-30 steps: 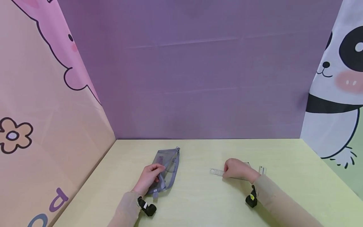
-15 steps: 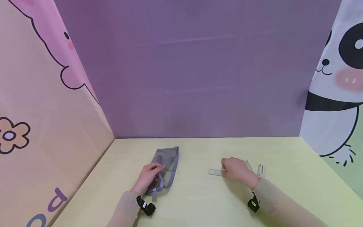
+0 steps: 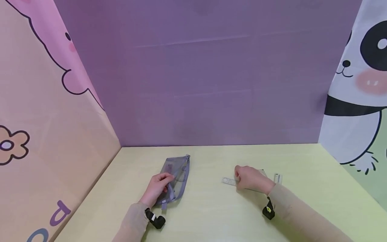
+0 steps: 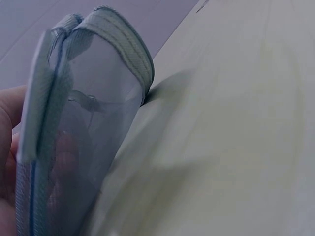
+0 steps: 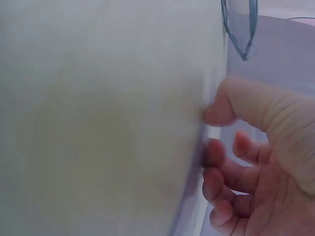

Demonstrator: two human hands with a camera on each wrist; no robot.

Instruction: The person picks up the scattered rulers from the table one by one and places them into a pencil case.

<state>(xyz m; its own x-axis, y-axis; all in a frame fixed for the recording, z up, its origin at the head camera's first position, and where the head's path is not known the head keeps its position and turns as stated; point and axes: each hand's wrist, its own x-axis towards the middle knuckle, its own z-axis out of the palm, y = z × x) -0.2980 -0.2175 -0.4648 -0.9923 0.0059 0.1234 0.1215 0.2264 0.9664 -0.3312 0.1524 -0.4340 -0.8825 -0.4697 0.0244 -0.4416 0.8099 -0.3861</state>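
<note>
My left hand (image 3: 157, 188) holds a translucent grey-purple mesh zip pouch (image 3: 180, 183) at its near left side. The left wrist view shows the pouch's zip edge (image 4: 54, 113) standing up, with finger shapes visible through the mesh. On the right, my right hand (image 3: 252, 178) is at a clear ruler (image 3: 228, 181), whose left end sticks out past the knuckles. Thumb and fingertips pinch the ruler's thin edge (image 5: 211, 132) in the right wrist view. Most of the ruler is hidden under the hand; whether it is raised cannot be told.
Behind the right wrist lie a clear piece with a slanted edge (image 3: 262, 172) and another clear, ruler-like strip (image 3: 278, 178), both partly covered by the arm. The pale yellow table (image 3: 199, 215) ends at a purple backdrop (image 3: 193, 84), with printed side panels.
My right hand has shifted slightly left along the ruler, its knuckles curling a little differently. The left hand and pouch hold still. The head view has drifted slightly.
</note>
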